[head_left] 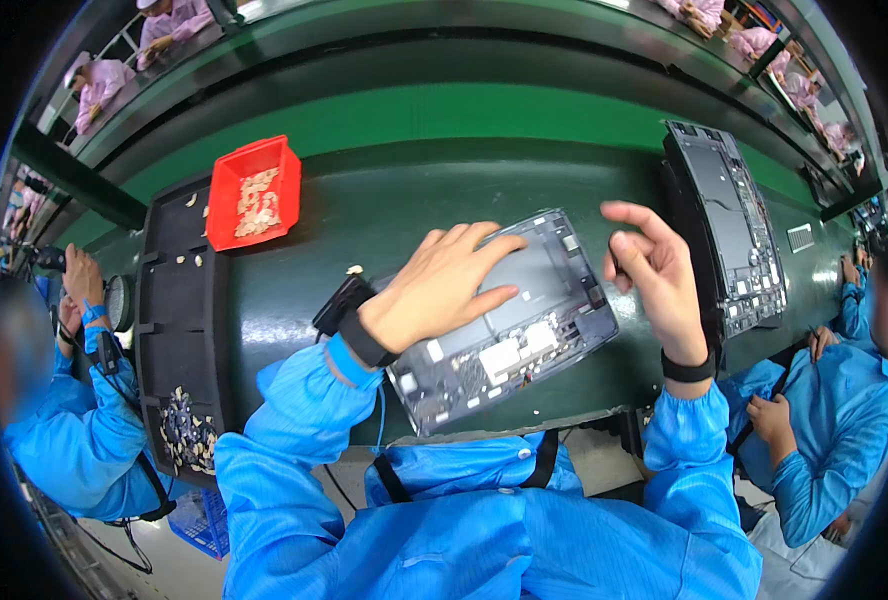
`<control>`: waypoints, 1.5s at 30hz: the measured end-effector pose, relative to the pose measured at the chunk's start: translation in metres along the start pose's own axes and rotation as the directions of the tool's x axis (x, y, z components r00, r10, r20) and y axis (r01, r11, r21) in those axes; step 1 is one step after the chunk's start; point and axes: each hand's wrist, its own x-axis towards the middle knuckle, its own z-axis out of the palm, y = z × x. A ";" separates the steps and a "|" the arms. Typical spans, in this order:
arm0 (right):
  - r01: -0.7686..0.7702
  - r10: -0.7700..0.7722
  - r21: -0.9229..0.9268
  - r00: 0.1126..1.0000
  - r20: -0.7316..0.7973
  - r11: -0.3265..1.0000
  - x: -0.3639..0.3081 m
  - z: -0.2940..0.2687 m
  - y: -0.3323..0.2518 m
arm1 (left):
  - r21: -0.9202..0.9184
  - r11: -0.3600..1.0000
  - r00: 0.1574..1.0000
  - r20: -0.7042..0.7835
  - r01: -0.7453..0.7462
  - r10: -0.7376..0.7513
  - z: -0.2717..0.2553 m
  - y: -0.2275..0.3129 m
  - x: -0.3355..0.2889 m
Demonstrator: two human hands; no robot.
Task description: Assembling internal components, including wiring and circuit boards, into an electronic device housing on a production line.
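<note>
Lays the left hand, fingers spread and gripping nothing visible, across a dark device chassis with exposed circuit boards, set askew at the green table's front edge. Holds the right hand raised between that chassis and a pile topped by a similar one, forefinger and thumb apart, other fingers curled, nothing visible in grasp. Has a red bin over the far right corner of a black tray.
</note>
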 end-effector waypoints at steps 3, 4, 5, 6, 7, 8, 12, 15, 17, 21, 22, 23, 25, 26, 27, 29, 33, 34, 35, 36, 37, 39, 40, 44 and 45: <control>-0.120 0.116 -0.024 0.985 -0.126 0.992 -0.031 -0.005 0.014 | -0.010 0.998 0.992 0.110 0.067 -0.066 -0.010 0.025 -0.014; -0.157 0.154 -0.007 0.978 -0.140 0.988 -0.039 -0.004 0.017 | 0.018 0.996 0.986 0.140 0.084 -0.086 -0.009 0.029 -0.017; -0.173 0.174 0.024 0.971 -0.163 0.985 -0.044 -0.003 0.024 | 0.053 0.993 0.980 0.166 0.103 -0.110 -0.010 0.030 -0.018; -0.175 0.175 0.014 0.970 -0.170 0.984 -0.046 -0.002 0.028 | 0.050 0.996 0.990 0.115 0.078 -0.083 -0.008 0.029 -0.018; -0.177 0.175 0.005 0.969 -0.175 0.984 -0.047 -0.003 0.029 | 0.044 0.996 0.989 0.119 0.080 -0.084 -0.006 0.026 -0.015; -0.185 0.184 0.009 0.967 -0.175 0.983 -0.049 -0.002 0.030 | 0.018 0.995 0.991 0.082 0.100 -0.101 -0.006 0.023 -0.013; -0.108 0.103 -0.007 0.957 -0.271 0.994 -0.066 -0.004 0.037 | -0.015 0.970 0.968 -0.059 0.243 -0.244 0.003 0.022 -0.017; -0.007 0.078 0.202 0.934 -0.349 0.979 -0.105 -0.004 0.052 | 0.076 0.946 0.948 -0.072 0.314 -0.309 0.009 0.023 -0.020; -0.032 0.159 0.484 0.962 -0.223 0.875 -0.134 -0.006 0.058 | 0.128 0.936 0.945 -0.079 0.327 -0.319 0.011 0.027 -0.018; -0.152 0.262 0.419 0.940 -0.220 0.895 -0.164 0.022 0.045 | 0.113 0.920 0.925 -0.102 0.377 -0.366 0.012 0.023 -0.017; -0.152 0.255 0.401 0.942 -0.218 0.904 -0.164 0.033 0.041 | 0.036 0.920 0.916 -0.121 0.390 -0.383 0.010 0.022 -0.020; -0.150 0.246 0.374 0.943 -0.225 0.915 -0.163 0.043 0.036 | 0.038 0.923 0.918 -0.122 0.384 -0.377 0.006 0.021 -0.024; -0.131 0.249 0.531 0.955 -0.159 0.837 -0.146 0.056 0.036 | -0.093 0.887 0.891 0.002 0.452 -0.453 -0.004 0.026 -0.030; -0.092 0.200 0.525 0.968 -0.154 0.846 -0.137 0.060 0.037 | -0.090 0.893 0.897 0.002 0.440 -0.442 -0.012 0.028 -0.030; -0.052 0.149 0.522 0.978 -0.147 0.851 -0.131 0.062 0.037 | -0.086 0.852 0.852 0.149 0.516 -0.501 -0.023 0.034 -0.031; -0.025 0.103 0.442 0.983 -0.153 0.897 -0.110 0.061 0.039 | -0.057 0.810 0.786 0.292 0.583 -0.545 -0.030 0.035 -0.044; 0.131 -0.053 0.478 0.983 -0.174 0.869 -0.056 0.054 0.038 | -0.598 0.274 0.593 0.438 0.753 -0.676 -0.021 0.042 -0.096; 0.213 -0.139 0.420 0.970 -0.199 0.882 -0.053 0.049 0.028 | -0.743 0.180 0.613 0.363 0.645 -0.701 -0.010 0.043 -0.110; 0.287 -0.221 0.360 0.952 -0.213 0.888 -0.056 0.044 0.018 | -0.860 0.084 0.613 0.288 0.504 -0.736 -0.002 0.048 -0.123; 0.275 -0.195 0.374 0.951 -0.239 0.886 -0.061 0.038 0.014 | -0.857 0.082 0.606 0.290 0.509 -0.741 0.000 0.059 -0.128; 0.248 -0.157 0.337 0.948 -0.277 0.908 -0.070 0.034 0.007 | -0.893 0.008 0.564 0.278 0.451 -0.778 0.001 0.073 -0.129; 0.228 -0.146 0.248 0.940 -0.308 0.942 -0.083 0.024 0.011 | -0.917 -0.109 0.515 0.311 0.385 -0.798 0.008 0.097 -0.134; 0.223 -0.142 0.252 0.942 -0.302 0.942 -0.090 0.021 0.015 | -0.878 -0.229 0.564 0.450 0.420 -0.692 0.015 0.101 -0.142; -0.010 0.048 0.142 0.962 -0.269 0.990 -0.103 0.017 0.024 | -0.731 -0.244 0.716 0.678 0.637 -0.163 0.036 0.138 -0.152; -0.069 0.097 0.114 0.958 -0.268 0.991 -0.103 0.017 0.024 | -0.745 -0.023 0.742 0.667 0.667 -0.071 0.040 0.145 -0.149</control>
